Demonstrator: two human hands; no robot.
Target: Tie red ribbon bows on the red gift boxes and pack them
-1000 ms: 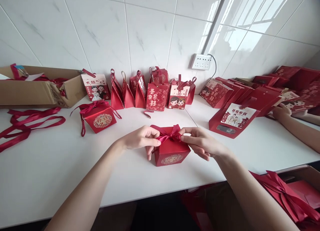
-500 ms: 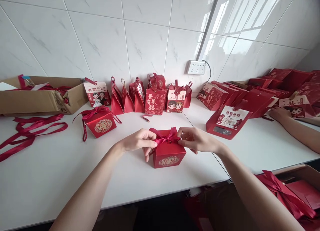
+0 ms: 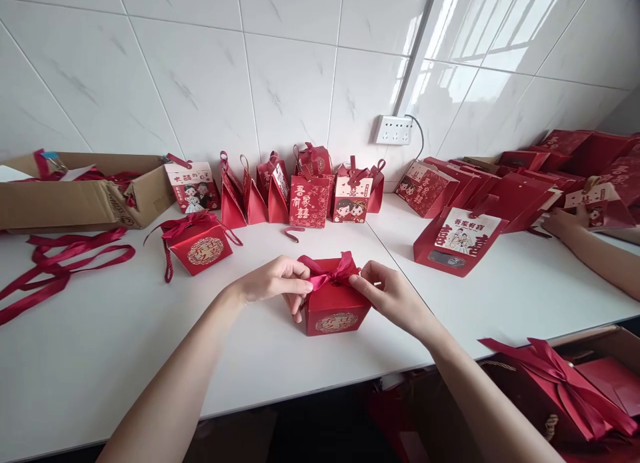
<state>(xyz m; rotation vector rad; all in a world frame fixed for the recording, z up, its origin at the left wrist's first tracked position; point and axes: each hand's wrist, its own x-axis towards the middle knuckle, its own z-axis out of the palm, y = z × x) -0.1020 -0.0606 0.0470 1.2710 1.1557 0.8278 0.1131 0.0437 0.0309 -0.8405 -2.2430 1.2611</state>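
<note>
1. the small red gift box [image 3: 333,309] stands on the white tabletop [image 3: 100,343], between both hands.
2. the left hand [image 3: 273,284] pinches the left loop of its ribbon bow [image 3: 330,274]; the right hand [image 3: 389,296] pinches the right side.
3. the box seems light, of thin card, easy to dent; the ribbon looks soft and slippery, best held near the knot.

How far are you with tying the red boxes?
Done: a tied box stands on the left, and a row of boxes lines the wall. In hand: the left hand and right hand pinch the bow on the red box. Left: loose ribbons and a heap of boxes.
</note>
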